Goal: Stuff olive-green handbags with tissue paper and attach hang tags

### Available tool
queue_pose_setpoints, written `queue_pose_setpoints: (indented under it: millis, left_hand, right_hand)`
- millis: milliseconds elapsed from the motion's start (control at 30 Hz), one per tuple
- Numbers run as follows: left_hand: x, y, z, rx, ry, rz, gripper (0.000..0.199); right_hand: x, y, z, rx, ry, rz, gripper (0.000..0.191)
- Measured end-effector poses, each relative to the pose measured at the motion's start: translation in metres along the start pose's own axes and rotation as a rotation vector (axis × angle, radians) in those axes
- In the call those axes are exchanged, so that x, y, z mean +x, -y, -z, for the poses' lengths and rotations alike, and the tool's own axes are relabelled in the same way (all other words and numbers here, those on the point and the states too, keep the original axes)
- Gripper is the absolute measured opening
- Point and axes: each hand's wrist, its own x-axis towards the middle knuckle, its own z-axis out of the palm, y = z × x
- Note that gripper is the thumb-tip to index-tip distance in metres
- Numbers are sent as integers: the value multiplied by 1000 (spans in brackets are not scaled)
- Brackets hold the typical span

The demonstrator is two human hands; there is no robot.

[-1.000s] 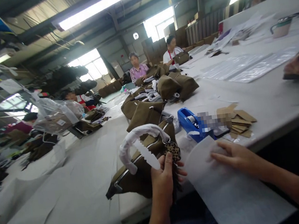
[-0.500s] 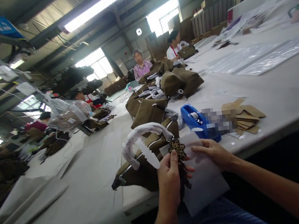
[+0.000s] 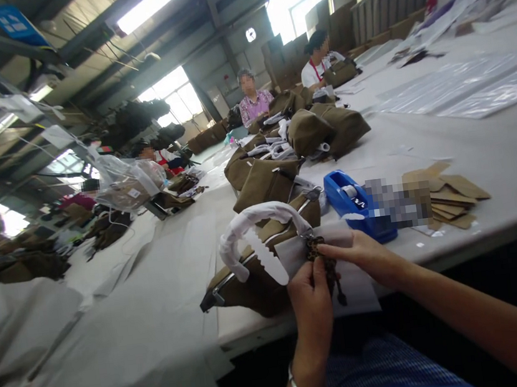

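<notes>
At the table edge leans an olive-brown handbag [image 3: 257, 286] with a zipped top and a handle [image 3: 232, 237] wrapped in white. A leopard-print bag charm [image 3: 315, 247] with dark dangling strands hangs by the handle's near end. My left hand [image 3: 311, 297] pinches the charm from below, its fingers closed. From the right, my right hand [image 3: 373, 256] closes thumb and fingers on the same charm, partly covering it. A white sheet [image 3: 358, 294] lies behind the charm and under both hands; its hold is hidden.
A blue tape dispenser [image 3: 341, 193] stands beyond my right hand, beside brown card pieces [image 3: 459, 194]. More olive bags [image 3: 269, 183] are heaped behind. Clear plastic sheets [image 3: 462, 90] lie at the right. Co-workers [image 3: 254, 101] sit farther down the table.
My right hand has moved left from the white sheet onto the charm. The charm, earlier facing me with its print showing, is now mostly covered by my fingers. The view has shifted slightly.
</notes>
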Motion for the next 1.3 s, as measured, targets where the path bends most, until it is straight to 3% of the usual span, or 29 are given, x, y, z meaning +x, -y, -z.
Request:
queue_pose_setpoints:
  millis: [100, 200, 267, 333, 400, 467, 567, 667, 800, 933, 1000, 1100, 1300]
  left_hand:
    - [-13, 1, 13, 120, -3, -61, 51]
    - [-30, 7, 35, 134, -253, -66, 37]
    - [-37, 10, 46, 52, -407, -25, 43]
    - [-38, 8, 51, -113, -362, 30, 51]
    - [-33, 3, 48, -302, -174, 80, 57]
    - [-25, -3, 38, -413, -8, 120, 61]
    - [-12, -9, 18, -479, 81, 185, 63]
    - [-4, -10, 1, -508, 17, 242, 56]
    - [-1, -3, -9, -372, -145, 240, 45]
    - [0, 2, -7, -379, -148, 270, 43]
    - [0, 2, -6, -389, -149, 276, 40]
    - [-1, 0, -7, -367, -171, 274, 39]
    - [-1, 0, -5, -384, -177, 254, 36]
  right_hand:
    - [2, 8, 1, -44, 30, 36, 38]
    - [4, 10, 6, 30, 91, -32, 44]
    - [5, 10, 10, 83, 114, -97, 48]
    - [6, 12, 13, 105, 139, -146, 49]
    - [7, 15, 15, 99, 172, -175, 49]
    - [9, 19, 18, 82, 206, -197, 50]
    - [10, 26, 19, 31, 223, -199, 51]
    - [12, 32, 16, -93, 176, -130, 53]
    - [9, 31, 23, -252, 116, -41, 52]
    - [-1, 6, 50, 112, 183, -177, 64]
    - [-7, -11, 58, 290, 151, -241, 62]
    - [-10, -28, 52, 254, 58, -255, 49]
    - [-15, -20, 33, -8, 134, -163, 66]
